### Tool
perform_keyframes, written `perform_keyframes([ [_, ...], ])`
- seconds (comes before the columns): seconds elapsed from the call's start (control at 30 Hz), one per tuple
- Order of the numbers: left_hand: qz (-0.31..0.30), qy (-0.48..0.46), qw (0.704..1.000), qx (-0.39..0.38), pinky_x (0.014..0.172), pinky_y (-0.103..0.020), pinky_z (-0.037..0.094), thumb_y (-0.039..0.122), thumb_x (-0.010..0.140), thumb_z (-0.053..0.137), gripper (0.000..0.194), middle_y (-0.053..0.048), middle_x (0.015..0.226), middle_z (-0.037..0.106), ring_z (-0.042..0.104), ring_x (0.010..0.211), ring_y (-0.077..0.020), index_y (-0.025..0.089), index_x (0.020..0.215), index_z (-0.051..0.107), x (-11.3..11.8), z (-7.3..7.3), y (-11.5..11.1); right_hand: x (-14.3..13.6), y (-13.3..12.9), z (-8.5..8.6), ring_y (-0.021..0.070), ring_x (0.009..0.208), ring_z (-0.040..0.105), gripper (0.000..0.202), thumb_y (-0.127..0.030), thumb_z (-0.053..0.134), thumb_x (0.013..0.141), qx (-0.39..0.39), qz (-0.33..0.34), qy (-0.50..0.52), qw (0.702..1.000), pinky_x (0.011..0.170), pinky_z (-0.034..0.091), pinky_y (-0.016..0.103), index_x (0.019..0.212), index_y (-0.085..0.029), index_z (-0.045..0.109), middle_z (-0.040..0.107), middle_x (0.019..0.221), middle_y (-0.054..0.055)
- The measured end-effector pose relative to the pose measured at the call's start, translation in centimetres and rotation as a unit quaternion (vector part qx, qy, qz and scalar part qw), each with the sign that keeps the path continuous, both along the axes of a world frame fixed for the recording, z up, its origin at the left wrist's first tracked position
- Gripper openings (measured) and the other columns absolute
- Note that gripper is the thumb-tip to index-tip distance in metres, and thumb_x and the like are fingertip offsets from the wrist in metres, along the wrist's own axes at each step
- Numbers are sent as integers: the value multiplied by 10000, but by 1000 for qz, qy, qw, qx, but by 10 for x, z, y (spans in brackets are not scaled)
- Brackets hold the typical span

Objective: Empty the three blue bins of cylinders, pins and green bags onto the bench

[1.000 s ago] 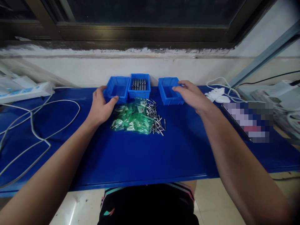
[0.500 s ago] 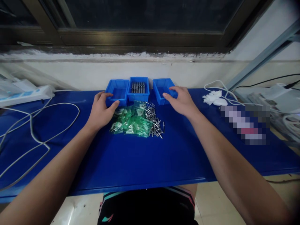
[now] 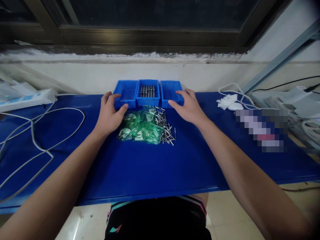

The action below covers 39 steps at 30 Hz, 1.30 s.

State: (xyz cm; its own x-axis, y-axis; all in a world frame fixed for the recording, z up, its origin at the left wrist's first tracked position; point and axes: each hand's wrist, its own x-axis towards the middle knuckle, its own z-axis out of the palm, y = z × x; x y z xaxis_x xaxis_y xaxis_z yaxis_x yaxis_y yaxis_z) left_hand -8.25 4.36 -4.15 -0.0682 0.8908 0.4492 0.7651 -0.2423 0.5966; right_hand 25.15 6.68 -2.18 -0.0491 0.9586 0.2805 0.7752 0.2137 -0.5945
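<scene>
Three blue plastic bins stand in a row against the wall. Spread fingers of my left hand [image 3: 111, 113] rest around the outer front corner of the left bin [image 3: 125, 102]. On the other side, my right hand [image 3: 188, 105] has thumb and index finger apart at the outer front corner of the right bin [image 3: 165, 103]. Grey metal cylinders line up inside the middle bin [image 3: 148, 102]. In front lie green-tinted plastic bags [image 3: 141, 130] with small light parts inside, and a loose pile of silvery pop rivets [image 3: 166, 130].
White cables [image 3: 82, 115] loop over the left side of the blue table [image 3: 150, 170], by a power strip [image 3: 27, 100]. To the right are a crumpled white tissue [image 3: 227, 101], more cable and a pixelated item [image 3: 260, 130]. A grey metal post [image 3: 277, 56] slants at the right.
The right bin has moved left and straightened, closing the gap to the middle bin; my right hand has moved left with it. The left bin also sits straighter. The view has shifted slightly.
</scene>
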Motion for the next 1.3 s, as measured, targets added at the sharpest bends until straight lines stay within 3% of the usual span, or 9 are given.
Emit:
perform_keyframes([
  [0.27,-47,-10,998,-29,1013,-500,585,596,840,710,668,-189,1606,384,452,1469,-386,218,1383,619,6,7,-7,-10,-7,1,458,1519,378,664,-650,617,922,-18,21,-19,999,1198,336,700,1460,-261,586,293,1698,173],
  [0.37,-61,9,998,-31,1104,-556,520,599,848,705,668,-179,1591,420,450,1472,-388,228,1396,616,7,6,-7,-17,-11,4,484,1571,247,575,-605,579,963,6,21,-57,998,1180,249,779,1464,-324,586,227,1746,115],
  [0.43,-63,12,997,-29,1182,-587,438,597,850,706,673,-178,1589,420,426,1491,-392,224,1403,613,7,6,-7,-23,-12,6,451,1605,159,456,-499,509,1020,37,41,-89,995,1184,198,788,1454,-391,597,219,1761,40],
  [0.53,-63,8,997,-35,1234,-602,361,595,852,714,702,-192,1611,368,375,1526,-402,211,1428,594,7,4,-8,-32,-10,9,402,1614,151,435,-362,390,1066,27,78,-113,990,1194,157,781,1424,-434,625,311,1732,-8],
  [0.63,-66,6,997,-50,1255,-607,321,593,859,720,750,-197,1658,260,312,1559,-413,216,1483,544,7,3,-11,-39,-1,14,411,1602,186,427,-318,421,1046,15,94,-139,986,1196,104,797,1390,-402,658,432,1662,33],
  [0.73,-70,3,996,-55,1257,-620,309,592,867,719,769,-188,1680,193,282,1570,-424,236,1515,504,5,1,-11,-46,11,25,463,1577,218,331,-323,547,987,11,96,-172,980,1175,54,834,1257,-358,734,507,1592,75],
  [0.9,-68,-12,996,-48,1246,-627,324,613,890,696,694,-176,1669,204,300,1562,-421,256,1464,543,4,-2,-9,-61,23,40,502,1539,281,268,-440,638,966,-11,92,-229,969,1167,8,856,1120,-284,791,683,1326,132],
  [1.1,-58,-22,996,-58,1212,-627,381,656,900,670,691,-167,1679,177,393,1504,-428,278,1464,544,4,-4,-10,-65,23,30,500,1555,281,208,-412,687,954,35,80,-203,975,1173,-18,851,1038,-268,811,767,1097,111],
  [1.3,-60,-9,997,-55,1203,-625,396,647,898,672,703,-178,1669,167,399,1497,-429,256,1467,540,3,-4,-9,-64,19,28,489,1584,236,253,-424,632,988,49,83,-164,982,1180,-31,834,1098,-275,804,769,1223,105],
])
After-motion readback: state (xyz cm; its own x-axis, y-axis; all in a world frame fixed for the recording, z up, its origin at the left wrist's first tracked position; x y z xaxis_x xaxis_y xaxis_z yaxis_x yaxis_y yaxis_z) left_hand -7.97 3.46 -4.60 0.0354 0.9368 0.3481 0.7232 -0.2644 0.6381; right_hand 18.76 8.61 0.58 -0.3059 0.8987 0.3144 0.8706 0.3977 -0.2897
